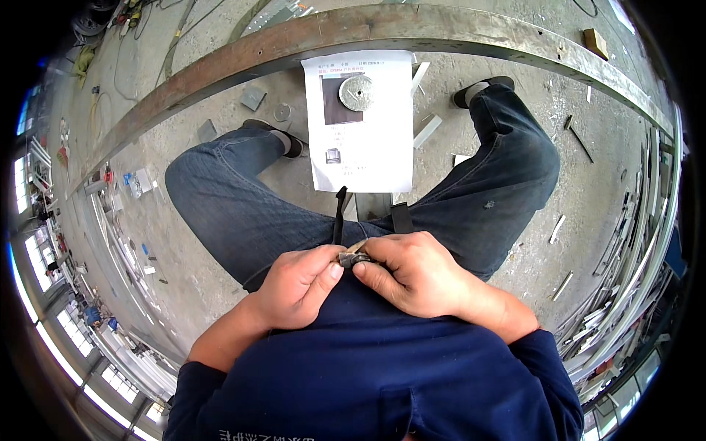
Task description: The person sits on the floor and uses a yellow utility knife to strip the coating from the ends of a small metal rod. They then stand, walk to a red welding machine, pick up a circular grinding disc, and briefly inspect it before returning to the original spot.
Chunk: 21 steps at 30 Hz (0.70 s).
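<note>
1. Currently, a small dark piece (348, 260) sits between both hands, in front of the waist and above the lap.
2. The left hand (301, 287) is nearly closed, thumb and forefinger pinching the piece's left side; the right hand (419, 275) is curled, thumb and fingertips gripping its other side.
3. A tan sliver (358, 246) shows just above; whether it joins the piece, I cannot tell.
4. As I judge it, getting hold of the piece is done and the two-handed handling is underway; letting go is left. How much fiddling remains is unclear.
5. Between the knees, the printed sheet (368, 162) bears a round grey disc (357, 93), both untouched by the hands.
</note>
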Tool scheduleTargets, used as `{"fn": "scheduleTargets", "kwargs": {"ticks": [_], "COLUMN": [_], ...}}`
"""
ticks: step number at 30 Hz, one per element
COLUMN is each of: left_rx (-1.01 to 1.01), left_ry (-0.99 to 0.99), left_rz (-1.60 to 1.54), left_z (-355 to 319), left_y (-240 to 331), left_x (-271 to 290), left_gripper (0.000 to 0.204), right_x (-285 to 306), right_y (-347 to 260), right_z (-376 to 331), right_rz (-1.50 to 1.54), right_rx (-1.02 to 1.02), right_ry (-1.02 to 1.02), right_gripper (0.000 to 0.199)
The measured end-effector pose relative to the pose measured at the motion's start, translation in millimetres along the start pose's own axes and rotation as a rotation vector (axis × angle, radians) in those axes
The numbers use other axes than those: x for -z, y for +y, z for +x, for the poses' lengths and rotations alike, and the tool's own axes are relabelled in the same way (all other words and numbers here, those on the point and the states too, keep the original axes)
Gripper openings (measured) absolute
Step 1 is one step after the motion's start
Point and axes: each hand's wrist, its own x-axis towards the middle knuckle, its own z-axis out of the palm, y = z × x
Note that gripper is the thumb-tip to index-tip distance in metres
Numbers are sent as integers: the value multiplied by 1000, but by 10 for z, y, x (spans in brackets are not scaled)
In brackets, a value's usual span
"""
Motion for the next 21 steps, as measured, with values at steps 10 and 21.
{"fn": "scheduleTargets", "kwargs": {"ticks": [10,21], "left_rx": [-20,-54], "left_ry": [7,-62], "left_rz": [-4,-5], "left_z": [-34,-41], "left_y": [7,23], "left_x": [-14,15], "left_gripper": [21,18], "right_x": [-3,-59], "right_y": [40,-45], "right_z": [-45,-142], "right_rz": [7,-39], "right_rx": [13,-13], "right_ry": [-8,-12], "right_gripper": [28,26]}}
